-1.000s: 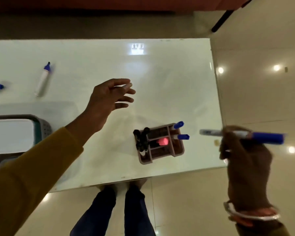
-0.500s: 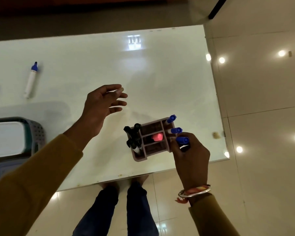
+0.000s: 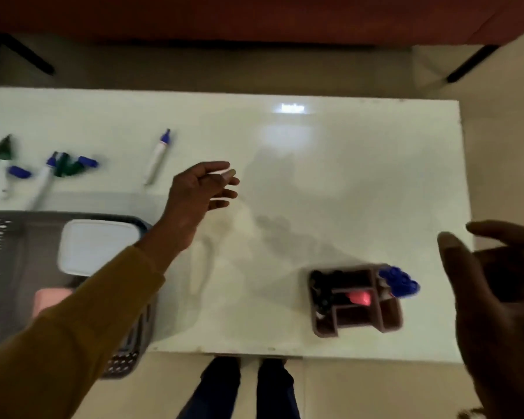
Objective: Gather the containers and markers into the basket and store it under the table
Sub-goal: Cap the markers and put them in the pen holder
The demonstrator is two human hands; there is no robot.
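A brown compartment holder (image 3: 357, 313) stands near the front right of the white table (image 3: 315, 176), with black markers (image 3: 321, 288), blue-capped markers (image 3: 400, 281) and a pink item (image 3: 359, 297) in it. My right hand (image 3: 502, 300) hovers empty just right of it, fingers loosely spread. Over the table's middle my left hand (image 3: 203, 192) floats open and empty. A grey perforated basket (image 3: 22, 228) at the front left holds a white-lidded container (image 3: 94, 246) and a pink one (image 3: 50, 297). A loose blue-capped marker (image 3: 158, 157) lies behind my left hand. Several more markers (image 3: 58, 167) lie at the far left.
My legs (image 3: 239, 388) stand on the tiled floor below the table's front edge. A dark red sofa (image 3: 254, 16) with black legs runs beyond the far edge. The basket overhangs the table's front left edge.
My right hand put the blue marker into the holder, let go and drew back to the right. The view swung left, bringing the basket and far-left markers into sight.
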